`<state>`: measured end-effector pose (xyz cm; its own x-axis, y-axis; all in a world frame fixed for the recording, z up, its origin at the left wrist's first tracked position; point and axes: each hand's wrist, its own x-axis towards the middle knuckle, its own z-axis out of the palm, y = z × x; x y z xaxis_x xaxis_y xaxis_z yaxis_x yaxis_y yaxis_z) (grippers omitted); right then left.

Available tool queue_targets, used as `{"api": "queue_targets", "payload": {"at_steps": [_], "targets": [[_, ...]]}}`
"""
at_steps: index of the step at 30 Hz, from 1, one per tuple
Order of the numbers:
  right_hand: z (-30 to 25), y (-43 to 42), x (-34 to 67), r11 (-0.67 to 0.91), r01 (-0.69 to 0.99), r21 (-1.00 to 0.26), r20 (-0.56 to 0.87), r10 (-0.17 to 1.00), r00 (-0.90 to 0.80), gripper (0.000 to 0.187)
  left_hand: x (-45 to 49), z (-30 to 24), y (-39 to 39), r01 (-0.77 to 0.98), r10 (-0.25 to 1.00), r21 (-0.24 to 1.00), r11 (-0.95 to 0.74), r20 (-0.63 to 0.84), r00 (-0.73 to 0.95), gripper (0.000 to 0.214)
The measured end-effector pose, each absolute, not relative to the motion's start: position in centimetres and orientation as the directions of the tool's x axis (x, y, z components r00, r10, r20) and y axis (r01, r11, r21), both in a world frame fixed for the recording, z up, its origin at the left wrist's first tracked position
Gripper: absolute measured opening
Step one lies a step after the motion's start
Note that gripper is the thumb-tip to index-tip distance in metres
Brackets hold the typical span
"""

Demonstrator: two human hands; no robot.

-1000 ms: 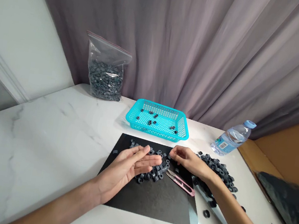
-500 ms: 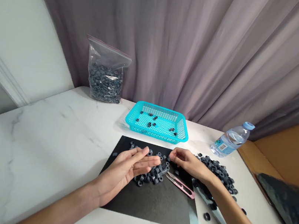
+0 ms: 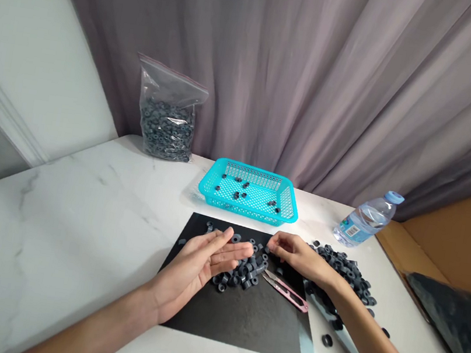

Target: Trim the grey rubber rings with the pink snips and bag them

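The grey rings (image 3: 243, 271) are heaped on the black sheet (image 3: 240, 322), with the blue basket (image 3: 248, 210) at twelve o'clock from the heap; the left hand (image 3: 196, 262) is held at nine o'clock, its fingers straight and lightly together, nothing seen to be gripped by it; the right hand (image 3: 293, 255) is set at two o'clock, its thumb and fingertips drawn in at a small ring (image 3: 267, 250); whether that ring is pinched or merely touched cannot be told.

A nicked finger may be judged the sharpest risk, since the snips (image 3: 283, 289) are left at four o'clock with their blade tips close against the heap, just below the right fingertips; rings could also be lost or mixed, since the second pile (image 3: 345, 269) at three o'clock is crossed by the right forearm (image 3: 356, 314) and might be brushed by it; a ring stood on edge could be sent rolling if the heap were nudged.

No common direction is shown by the heaped rings, and no marked long axis is had by so short a shape; by the ring at the near edge (image 3: 222, 287) its hole is turned toward six o'clock; the snips are pointed at ten o'clock, their long axis being laid from ten to four.
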<state>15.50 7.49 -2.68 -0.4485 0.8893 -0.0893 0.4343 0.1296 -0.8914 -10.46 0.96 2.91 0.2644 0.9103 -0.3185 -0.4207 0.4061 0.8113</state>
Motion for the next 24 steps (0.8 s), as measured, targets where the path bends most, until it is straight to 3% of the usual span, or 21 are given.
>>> {"api": "queue_targets", "payload": {"at_steps": [24], "targets": [[-2.95, 7.63, 15.64, 0.148, 0.420, -0.896, -0.061, 0.893, -0.445, 0.049, -10.39, 2.80, 1.02, -0.412, 0.910, 0.822, 0.393, -0.281, 0.306, 0.024]]}}
